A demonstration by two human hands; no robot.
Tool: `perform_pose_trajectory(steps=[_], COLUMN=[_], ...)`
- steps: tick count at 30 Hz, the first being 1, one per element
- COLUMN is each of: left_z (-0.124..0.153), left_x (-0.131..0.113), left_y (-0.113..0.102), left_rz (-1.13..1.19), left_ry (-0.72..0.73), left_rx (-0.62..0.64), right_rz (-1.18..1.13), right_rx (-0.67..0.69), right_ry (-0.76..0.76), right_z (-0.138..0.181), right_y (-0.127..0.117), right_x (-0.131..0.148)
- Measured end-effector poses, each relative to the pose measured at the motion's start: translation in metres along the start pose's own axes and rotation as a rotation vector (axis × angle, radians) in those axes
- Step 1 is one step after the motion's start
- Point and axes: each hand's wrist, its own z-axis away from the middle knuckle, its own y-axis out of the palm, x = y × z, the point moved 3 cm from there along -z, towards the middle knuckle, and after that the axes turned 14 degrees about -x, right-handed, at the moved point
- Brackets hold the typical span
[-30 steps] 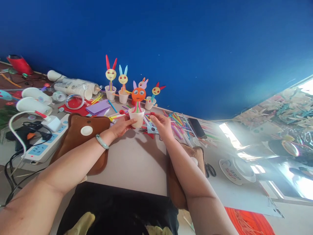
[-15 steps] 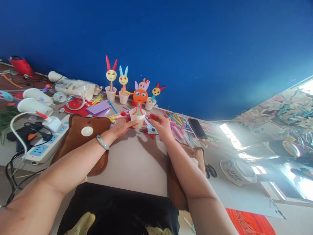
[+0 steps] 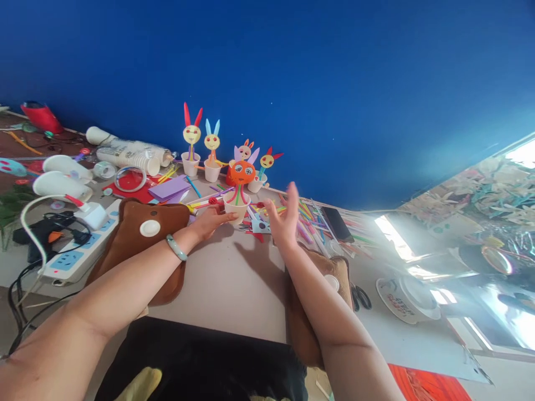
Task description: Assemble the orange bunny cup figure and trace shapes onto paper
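A white paper cup [image 3: 237, 210] carries a rabbit figure with an orange round head [image 3: 243, 173], purple ears and pink and green stems. My left hand [image 3: 209, 221] is closed on the cup's left side. To the right of the cup, my right hand [image 3: 285, 223] is raised with fingers spread, apart from the cup and holding nothing. Below it lies a light blue cut-out piece [image 3: 259, 224] with dark spots. Red curled ends show on both sides of the cup; the left one is partly behind my fingers.
Several finished rabbit cups, such as the red-eared one [image 3: 191, 163], stand along the blue wall. Brown plush pads [image 3: 167, 214] lie at either side. A power strip [image 3: 69, 259], stacked paper cups [image 3: 137, 159], purple paper [image 3: 169, 188], pipe cleaners, a phone [image 3: 337, 224], scissors [image 3: 361, 297] and a bowl [image 3: 405, 301] surround them.
My right hand has come away from the cup's right side and opened, fingers pointing up. The orange-headed figure has tilted slightly to the right, while my left hand stays on the cup.
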Motion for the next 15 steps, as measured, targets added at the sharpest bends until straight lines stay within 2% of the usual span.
perform_pose_trajectory(steps=[3,5,10,15], left_z=[0.0,-0.001,-0.005,-0.004], left_x=[0.0,0.001,0.005,0.004], left_y=[-0.001,-0.002,-0.005,-0.005], left_rz=[0.021,0.028,0.034,0.032], left_ry=[-0.004,0.003,0.009,0.019], left_rx=[-0.045,-0.062,-0.03,-0.035], right_rz=[0.148,0.215,0.425,0.338], right_rx=[-0.158,-0.178,-0.144,-0.099], right_ry=[-0.443,-0.594,-0.564,-0.533], right_z=[0.003,0.006,0.005,0.003], right_y=[-0.021,-0.027,-0.023,-0.019], right_x=[0.012,0.014,0.009,0.015])
